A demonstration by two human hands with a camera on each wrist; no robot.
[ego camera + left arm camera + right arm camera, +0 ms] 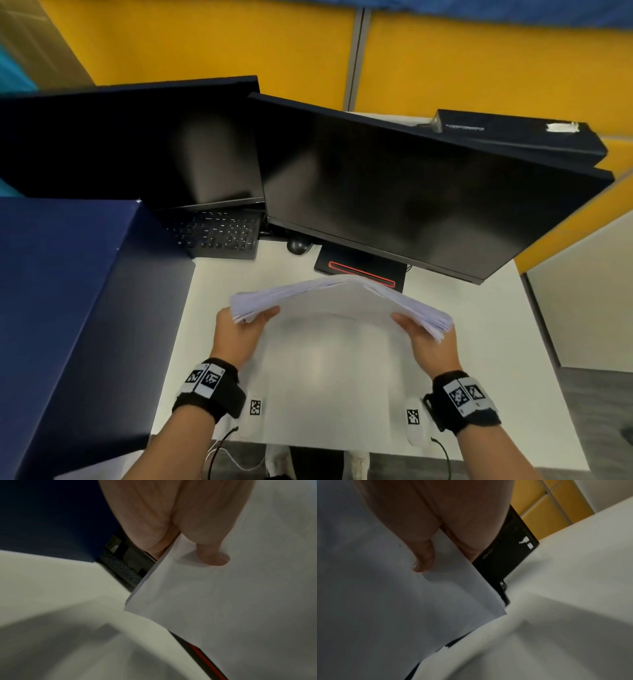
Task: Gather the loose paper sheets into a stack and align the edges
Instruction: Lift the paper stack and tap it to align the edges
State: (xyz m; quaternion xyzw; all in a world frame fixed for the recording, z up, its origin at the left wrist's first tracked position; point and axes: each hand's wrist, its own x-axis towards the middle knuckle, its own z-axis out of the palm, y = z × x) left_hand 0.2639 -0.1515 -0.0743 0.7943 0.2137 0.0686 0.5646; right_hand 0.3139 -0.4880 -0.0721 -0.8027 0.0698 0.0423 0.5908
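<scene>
Paper stack is held up over the middle of the white surface, between both hands, in front of the monitor base. Left hand grip: thumb on the near face of the stack's left end, fingers behind it, pinching that short edge. Right hand grip: same on the right end, thumb in front, fingers hidden behind the sheets. Left wrist view shows the left thumb pressed flat on the top sheet near the edge; right wrist view shows the right thumb doing the same. Stack bows upward in the middle and droops at both ends, so it's soft and floppy, light, many thin sheets. Edges are not flush: sheet ends fan out in steps at both short ends, and stray corners stick out at the lower edge in the right wrist view. Judgement: sheets look gathered, aligning still to do. Sheets likely slide on each other easily, so a loose pinch lets them shift for squaring and a hard pinch locks the fan in. Best hold is probably both short edges, as now, stack stood on its long edge and tapped on the surface. Risk: inner sheets slip out if the grip loosens too far. 2 monitors and a keyboard sit at the far edge, a blue box at the left edge.
</scene>
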